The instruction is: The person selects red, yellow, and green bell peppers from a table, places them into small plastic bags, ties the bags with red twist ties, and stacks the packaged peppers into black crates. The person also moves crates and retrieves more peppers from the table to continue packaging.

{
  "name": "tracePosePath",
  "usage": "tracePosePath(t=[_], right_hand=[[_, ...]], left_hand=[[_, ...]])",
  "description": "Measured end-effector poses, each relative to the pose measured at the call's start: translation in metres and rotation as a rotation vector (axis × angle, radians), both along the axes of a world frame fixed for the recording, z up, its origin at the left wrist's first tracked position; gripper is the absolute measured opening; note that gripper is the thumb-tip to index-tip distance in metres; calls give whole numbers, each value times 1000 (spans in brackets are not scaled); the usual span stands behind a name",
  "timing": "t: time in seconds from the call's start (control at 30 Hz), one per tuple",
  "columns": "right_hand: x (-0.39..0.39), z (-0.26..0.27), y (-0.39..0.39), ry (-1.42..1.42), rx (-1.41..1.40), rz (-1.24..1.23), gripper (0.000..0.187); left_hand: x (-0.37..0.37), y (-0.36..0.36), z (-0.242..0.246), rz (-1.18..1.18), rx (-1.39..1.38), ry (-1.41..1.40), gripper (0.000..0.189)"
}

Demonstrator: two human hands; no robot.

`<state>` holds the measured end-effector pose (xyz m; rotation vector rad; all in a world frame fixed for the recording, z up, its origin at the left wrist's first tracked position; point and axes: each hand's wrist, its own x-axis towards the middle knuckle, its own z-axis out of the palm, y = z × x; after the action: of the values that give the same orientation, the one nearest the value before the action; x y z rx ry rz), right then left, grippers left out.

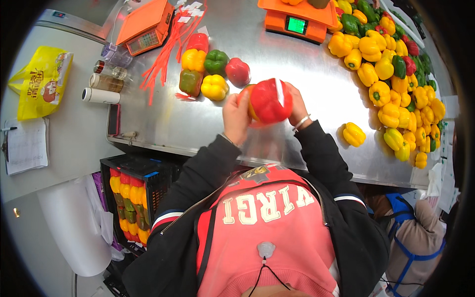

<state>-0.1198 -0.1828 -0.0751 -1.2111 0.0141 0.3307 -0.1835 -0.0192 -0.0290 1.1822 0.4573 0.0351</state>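
Note:
Both hands hold a red bell pepper (pixel 267 100) above the steel table (pixel 282 148). My left hand (pixel 237 118) grips its left side, and my right hand (pixel 297 105) is around the right, fingers partly hidden behind it. A white strip (pixel 279 92) lies across its skin. Part of a yellow and green pepper shows at its left edge; the rest is hidden. Just beyond lie a loose red pepper (pixel 238 72), a green pepper (pixel 216 62) and a yellow pepper (pixel 214 87). Beside them is a row of red, yellow and dark green peppers (pixel 193 60) in netting.
Red net sleeves (pixel 163 55) with white tags lie near an orange scale (pixel 146 26). Another orange scale (pixel 297 22) stands at the back. Many peppers (pixel 393 81) are heaped right, with one yellow pepper (pixel 354 134) apart. A black crate (pixel 148 167) holds packed peppers. A person (pixel 415 237) is lower right.

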Motion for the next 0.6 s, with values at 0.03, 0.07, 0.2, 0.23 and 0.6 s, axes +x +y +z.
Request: tracePosePath(t=[0.03,0.07,0.2,0.23,0.6], right_hand=[[11,2,9,36,128,25,15],[21,0,22,83,125,-2,14],[48,-16,30,245,173,53,14],[49,-22,28,262,195,44,14],[33,-97,37,441,236,13,23]], left_hand=[[12,9,5,8,-27,-83,19],[20,20,7,-35,-23,-36,23],[41,25,-10,11,-136,79,26],[43,27,-16,1,-183,91,22],[45,39,-84,143,28,241,27]])
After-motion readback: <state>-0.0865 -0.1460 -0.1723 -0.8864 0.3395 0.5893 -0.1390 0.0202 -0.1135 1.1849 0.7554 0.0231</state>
